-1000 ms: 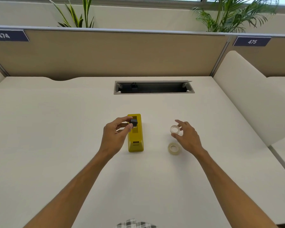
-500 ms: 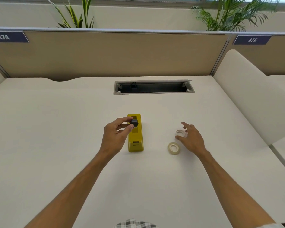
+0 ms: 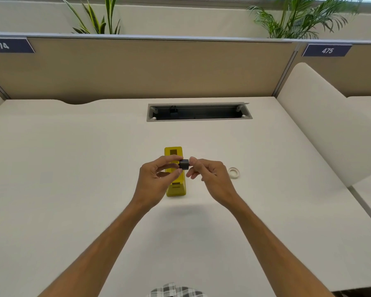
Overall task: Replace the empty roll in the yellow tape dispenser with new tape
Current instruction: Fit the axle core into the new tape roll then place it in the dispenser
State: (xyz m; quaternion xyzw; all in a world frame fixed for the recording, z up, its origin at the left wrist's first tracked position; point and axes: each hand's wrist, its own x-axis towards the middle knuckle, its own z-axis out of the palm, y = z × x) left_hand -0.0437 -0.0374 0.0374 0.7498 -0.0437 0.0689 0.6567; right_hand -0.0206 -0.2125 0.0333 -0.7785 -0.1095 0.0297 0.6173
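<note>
Desk (image 3: pixel 73 168): smooth, matte, off-white surface filling most of the view, with rounded far corners.
Tape dispenser (image 3: pixel 176 189): glossy yellow plastic block, long and narrow, lying near the middle of the desk with a sloped near end; its middle part is hidden behind the hands.
Spindle (image 3: pixel 184 164): small black cylinder, dull plastic, held in the air just above the dispenser.
Left hand (image 3: pixel 156 181): thumb and fingertips curled, pinching the left end of the spindle.
Right hand (image 3: pixel 210 179): fingers curled, thumb tip meeting the right end of the spindle; whether it truly grips the spindle or holds anything else is hard to make out.
Empty roll (image 3: pixel 233 173): thin, pale, see-through ring lying flat on the desk, right of the right hand and apart from it.
New tape: not visible; the right hand covers the desk just right of the dispenser.
Cable slot (image 3: pixel 199 112): long grey metal-framed opening at the far side of the desk, dark inside.
Partition (image 3: pixel 159 69): tan fabric-like panel behind the desk, with blue tags reading 474 and 475.
Plants (image 3: pixel 298 18): green fronds beyond the partition, cut off at the top.
</note>
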